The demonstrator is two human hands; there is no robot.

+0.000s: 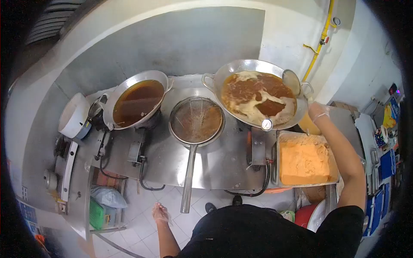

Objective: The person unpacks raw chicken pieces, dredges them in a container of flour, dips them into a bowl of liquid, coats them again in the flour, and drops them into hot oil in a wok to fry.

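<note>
My right hand (317,112), in a clear plastic glove, is closed at the right rim of a large wok (241,65). Brown oil with pale foam (262,96) fills much of that wok. A round mesh skimmer (291,81) tilts over its right side, and its handle appears to run into my right hand. Low beside my body, my left hand (160,213), also gloved, has its fingers curled with nothing visible in them. Close to my right forearm is a metal tray of orange powder (305,159). A dial thermometer (266,124) sits at the wok's front rim.
A long-handled strainer (195,120) rests over a pot mid-counter, its handle (188,185) jutting past the front edge. Another wok of dark oil (138,103) stands left, beside a white bucket (74,115). Black gas hoses (144,178) hang at the front. A yellow pipe (317,49) climbs the wall.
</note>
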